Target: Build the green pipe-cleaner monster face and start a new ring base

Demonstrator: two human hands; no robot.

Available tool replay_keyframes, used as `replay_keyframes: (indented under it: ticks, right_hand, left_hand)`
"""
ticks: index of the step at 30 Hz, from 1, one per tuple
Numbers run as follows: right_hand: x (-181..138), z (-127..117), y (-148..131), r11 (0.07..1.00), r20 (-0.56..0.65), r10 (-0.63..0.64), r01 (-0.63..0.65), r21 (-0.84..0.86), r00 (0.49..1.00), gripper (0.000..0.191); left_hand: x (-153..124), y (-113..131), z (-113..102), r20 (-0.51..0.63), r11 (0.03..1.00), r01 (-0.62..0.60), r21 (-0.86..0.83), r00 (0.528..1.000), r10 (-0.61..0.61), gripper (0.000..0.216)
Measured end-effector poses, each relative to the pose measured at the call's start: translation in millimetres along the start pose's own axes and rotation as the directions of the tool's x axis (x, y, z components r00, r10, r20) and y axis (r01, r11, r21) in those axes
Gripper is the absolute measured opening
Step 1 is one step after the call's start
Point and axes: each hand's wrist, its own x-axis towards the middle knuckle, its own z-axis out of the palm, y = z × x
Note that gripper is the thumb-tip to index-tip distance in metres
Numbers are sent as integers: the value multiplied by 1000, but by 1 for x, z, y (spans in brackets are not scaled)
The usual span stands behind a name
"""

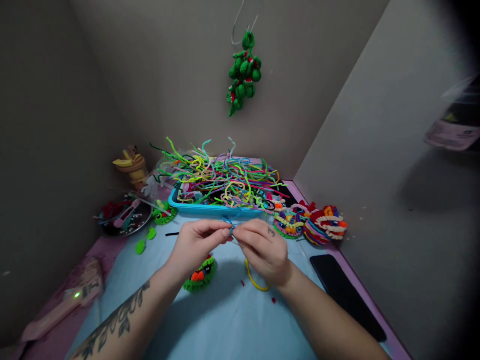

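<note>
Above the blue cloth, my left hand (200,242) and my right hand (264,247) meet fingertip to fingertip. Both pinch a small blue pipe cleaner (227,220), whose loose end bends up behind the fingers. Most of it is hidden in the grip. Below my left hand lies a round green pipe-cleaner figure (200,277) with orange and red parts and a dark eye, partly covered by the wrist. A curved yellow pipe cleaner (257,281) rests on the cloth under my right hand.
A blue tray (202,209) heaped with colourful pipe cleaners stands behind my hands. At left are a glue gun (63,307), metal plate (140,220) and green pieces (140,246). At right are a dark phone (347,297) and a multicoloured figure (324,227). Green ornaments (245,75) hang above.
</note>
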Motion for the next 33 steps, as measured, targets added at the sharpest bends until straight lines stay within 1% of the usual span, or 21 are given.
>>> replay_keyframes:
  ticks: [6,10,15,19,22,27,33]
  right_hand:
    - [0,-1,1,999,41,-37,38,-16,998,35]
    - [0,-2,3,995,83,-72,77,-64,994,37]
    - [1,-3,5,985,141,-105,122,-122,984,34]
    - [0,-1,7,988,94,-69,81,-128,993,31]
    - [-2,1,8,991,70,-34,43,-129,997,31]
    - [-4,4,7,990,87,-28,39,-134,996,31]
    - [-4,7,7,990,91,-38,50,-134,995,29]
  left_hand:
    - [1,-1,-1,2,999,29,-23,1000,-29,8]
    - [3,-4,-1,3,998,48,-36,999,-48,9]
    - [7,-10,-3,18,995,77,-67,997,-76,11]
    - [9,-14,-5,46,986,126,-110,992,-121,16]
    - [9,-16,-5,42,982,131,-133,991,-127,19]
    - [9,-17,-2,20,988,95,-118,995,-93,16]
    - [9,-18,-2,19,988,105,-114,994,-103,16]
